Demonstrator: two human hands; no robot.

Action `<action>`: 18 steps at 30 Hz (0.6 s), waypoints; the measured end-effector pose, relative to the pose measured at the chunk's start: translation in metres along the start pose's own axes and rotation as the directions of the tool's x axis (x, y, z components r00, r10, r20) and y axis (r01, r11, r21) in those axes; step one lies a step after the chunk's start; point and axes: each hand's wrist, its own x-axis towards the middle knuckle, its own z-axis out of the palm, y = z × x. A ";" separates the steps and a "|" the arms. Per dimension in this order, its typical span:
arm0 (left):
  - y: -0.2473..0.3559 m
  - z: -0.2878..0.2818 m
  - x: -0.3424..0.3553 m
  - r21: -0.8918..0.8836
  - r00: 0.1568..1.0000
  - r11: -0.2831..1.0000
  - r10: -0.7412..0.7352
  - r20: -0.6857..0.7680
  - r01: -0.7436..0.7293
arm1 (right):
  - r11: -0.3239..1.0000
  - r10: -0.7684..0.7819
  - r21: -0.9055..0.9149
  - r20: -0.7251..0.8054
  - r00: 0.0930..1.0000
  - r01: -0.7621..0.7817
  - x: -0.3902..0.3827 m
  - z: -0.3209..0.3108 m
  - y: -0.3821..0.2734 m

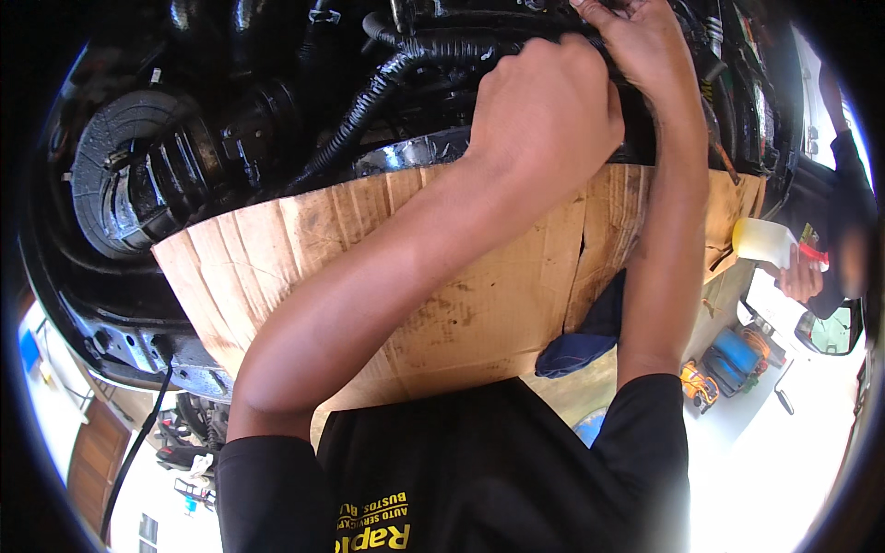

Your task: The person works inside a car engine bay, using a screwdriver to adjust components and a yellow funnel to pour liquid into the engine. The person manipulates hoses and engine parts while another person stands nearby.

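Both bare arms reach over a sheet of brown cardboard [461,304] into a car's engine bay. My left hand [548,101] is closed in a fist, knuckles up, over the dark engine parts; whatever its fingers hold is hidden beneath it. Beyond and to the right of it, my right hand [645,41] is at the upper edge of the view, thumb and fingers curled together, partly cut off. What they grip cannot be made out. A black corrugated hose [364,106] runs just left of my left hand.
A round black air-intake part [124,175] sits at the left. Dark blue cloth [581,346] hangs by the cardboard's lower right. At the right, another person's hand [802,279] holds a whitish spray bottle [765,241] with a red trigger. A blue-and-orange machine [733,359] stands on the floor.
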 end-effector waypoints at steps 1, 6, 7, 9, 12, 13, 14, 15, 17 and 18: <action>-0.002 0.001 0.001 -0.052 0.998 0.999 -0.015 -0.053 0.013 | 1.000 -0.010 0.006 0.000 1.000 0.010 -0.001 0.004 -0.003; 0.006 0.003 0.004 -0.377 0.994 0.920 -0.103 0.033 0.108 | 1.000 -0.031 0.004 -0.020 0.999 0.031 -0.005 0.019 -0.021; 0.007 0.005 0.004 -0.442 0.993 0.890 -0.111 0.028 0.112 | 0.999 -0.035 0.006 -0.023 0.999 0.035 -0.005 0.020 -0.022; 0.003 0.011 0.006 -0.420 0.992 0.901 -0.126 -0.017 0.107 | 0.999 -0.045 0.006 -0.031 0.999 0.045 -0.011 0.022 -0.027; -0.002 0.023 0.007 -0.449 0.977 0.893 -0.088 -0.192 -0.008 | 0.998 -0.060 -0.001 -0.043 0.997 0.060 -0.002 0.012 -0.004; 0.000 0.021 0.008 -0.463 0.962 0.884 -0.067 -0.264 -0.066 | 0.998 -0.062 -0.005 -0.049 0.997 0.062 0.007 0.008 0.008; -0.002 0.017 0.009 -0.555 0.993 0.831 -0.094 -0.076 0.036 | 0.998 -0.065 -0.009 -0.055 0.996 0.065 0.007 0.001 0.019; -0.001 0.000 0.011 -0.618 0.987 0.770 -0.104 0.119 0.156 | 0.998 -0.066 -0.008 -0.059 0.996 0.065 0.007 0.003 0.020; 0.018 -0.030 0.019 -0.614 0.902 0.667 -0.242 0.358 0.423 | 0.997 -0.080 0.006 -0.058 0.995 0.081 0.001 0.020 0.000; 0.039 -0.039 0.027 -0.573 0.834 0.607 -0.366 0.414 0.551 | 0.997 -0.083 0.004 -0.060 0.995 0.083 0.007 0.022 -0.002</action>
